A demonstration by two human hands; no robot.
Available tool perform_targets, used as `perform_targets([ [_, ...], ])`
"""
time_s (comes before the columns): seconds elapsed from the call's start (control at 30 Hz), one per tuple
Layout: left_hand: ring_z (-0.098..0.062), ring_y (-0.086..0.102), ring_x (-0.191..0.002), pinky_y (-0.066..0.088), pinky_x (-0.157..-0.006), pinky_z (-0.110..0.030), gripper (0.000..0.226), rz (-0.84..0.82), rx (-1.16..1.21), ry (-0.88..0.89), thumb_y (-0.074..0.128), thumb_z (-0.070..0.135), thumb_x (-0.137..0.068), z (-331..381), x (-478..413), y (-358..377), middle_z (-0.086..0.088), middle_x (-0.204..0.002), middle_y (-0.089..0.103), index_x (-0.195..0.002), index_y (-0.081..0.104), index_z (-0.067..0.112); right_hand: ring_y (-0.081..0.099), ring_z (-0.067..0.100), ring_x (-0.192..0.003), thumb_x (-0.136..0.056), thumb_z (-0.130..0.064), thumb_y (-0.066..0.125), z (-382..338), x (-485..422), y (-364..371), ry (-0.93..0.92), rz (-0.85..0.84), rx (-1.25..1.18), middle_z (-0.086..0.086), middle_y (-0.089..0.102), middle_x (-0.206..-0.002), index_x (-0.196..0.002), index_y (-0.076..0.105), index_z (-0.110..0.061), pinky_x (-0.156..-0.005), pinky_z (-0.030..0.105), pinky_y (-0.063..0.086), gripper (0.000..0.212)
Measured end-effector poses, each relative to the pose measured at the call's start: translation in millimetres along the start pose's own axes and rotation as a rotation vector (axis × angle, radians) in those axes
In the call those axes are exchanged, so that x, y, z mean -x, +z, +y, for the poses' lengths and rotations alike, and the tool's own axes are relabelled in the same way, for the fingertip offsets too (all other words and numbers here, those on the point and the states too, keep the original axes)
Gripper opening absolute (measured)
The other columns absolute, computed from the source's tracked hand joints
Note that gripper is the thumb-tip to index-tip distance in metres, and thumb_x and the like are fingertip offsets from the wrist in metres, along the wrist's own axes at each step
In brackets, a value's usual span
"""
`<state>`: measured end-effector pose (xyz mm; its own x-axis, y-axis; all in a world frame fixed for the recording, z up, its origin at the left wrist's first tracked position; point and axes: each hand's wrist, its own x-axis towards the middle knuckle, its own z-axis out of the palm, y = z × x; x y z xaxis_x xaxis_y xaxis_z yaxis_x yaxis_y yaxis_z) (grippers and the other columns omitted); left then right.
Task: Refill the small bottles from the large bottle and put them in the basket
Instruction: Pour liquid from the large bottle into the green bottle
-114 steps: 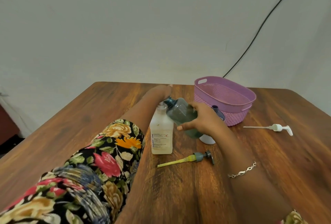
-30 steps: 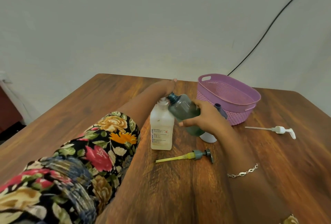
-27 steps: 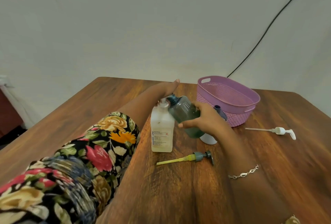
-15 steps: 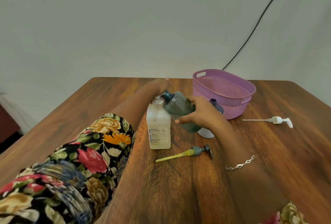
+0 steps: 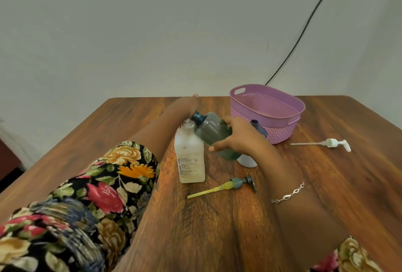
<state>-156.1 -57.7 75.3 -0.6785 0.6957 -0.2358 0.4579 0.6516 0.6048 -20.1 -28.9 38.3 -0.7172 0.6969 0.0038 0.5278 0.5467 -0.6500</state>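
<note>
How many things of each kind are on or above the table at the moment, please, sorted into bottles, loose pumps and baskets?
Bottles: 3 (large white bottle; green bottle held tilted in the right hand; third bottle, partly hidden behind that hand)
Loose pumps: 2 (yellow-tubed pump; white pump)
Baskets: 1 (purple basket)
Total: 6

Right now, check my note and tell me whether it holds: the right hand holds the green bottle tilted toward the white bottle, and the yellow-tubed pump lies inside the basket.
One thing is wrong. The head view shows the yellow-tubed pump lying on the table in front of the white bottle, not in the basket. The right hand does hold the green bottle tilted toward the white bottle.
</note>
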Motion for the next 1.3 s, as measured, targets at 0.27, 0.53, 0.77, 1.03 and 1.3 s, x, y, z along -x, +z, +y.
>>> perform_targets([
  [0.27,-0.047,0.046,-0.115,0.042,-0.088,-0.049,0.066,-0.089,0.056,-0.049,0.010,0.048,-0.100,8,7,-4,-0.034,-0.133,0.040,-0.143,0.024,0.000,0.048,0.021,-0.116,-0.070,-0.027,0.079,3,3,-3,-0.021,0.028,-0.014,0.005,0.049,-0.132,-0.137,0.040,-0.012,-0.091,0.031,0.042,0.079],
  [0.53,-0.032,0.054,-0.075,0.041,-0.063,-0.030,0.048,-0.024,-0.056,-0.007,0.014,0.026,-0.104,5,3,4,-0.030,-0.107,0.052,-0.144,0.021,0.000,0.050,0.021,-0.115,-0.070,-0.029,0.079,9,1,-2,-0.024,0.008,0.044,0.004,0.050,-0.131,-0.136,0.041,-0.014,-0.093,0.033,0.045,0.078],
  [0.77,-0.046,0.043,-0.120,0.041,-0.091,-0.050,0.068,-0.121,0.076,-0.036,0.012,0.052,-0.098,4,-1,0,-0.031,-0.138,0.036,-0.142,0.026,0.002,0.049,0.022,-0.117,-0.070,-0.029,0.079,9,1,-5,-0.042,0.015,0.008,0.005,0.048,-0.134,-0.138,0.038,-0.013,-0.095,0.034,0.044,0.081],
  [1.03,-0.042,0.044,-0.121,0.040,-0.095,-0.046,0.065,-0.135,-0.056,0.013,0.012,0.048,-0.100,2,-6,4,-0.028,-0.134,0.042,-0.140,0.031,0.000,0.048,0.021,-0.118,-0.070,-0.028,0.079,9,0,-7,-0.040,0.015,0.049,0.004,0.048,-0.134,-0.138,0.038,-0.014,-0.091,0.031,0.043,0.080],
  [1.3,-0.040,0.045,-0.121,0.041,-0.092,-0.045,0.068,-0.093,-0.049,0.035,0.013,0.050,-0.099,2,-10,1,-0.027,-0.136,0.041,-0.138,0.035,0.000,0.047,0.022,-0.120,-0.069,-0.027,0.079,9,-1,-3,-0.024,0.013,0.005,0.005,0.046,-0.136,-0.141,0.036,-0.015,-0.096,0.035,0.045,0.084],
])
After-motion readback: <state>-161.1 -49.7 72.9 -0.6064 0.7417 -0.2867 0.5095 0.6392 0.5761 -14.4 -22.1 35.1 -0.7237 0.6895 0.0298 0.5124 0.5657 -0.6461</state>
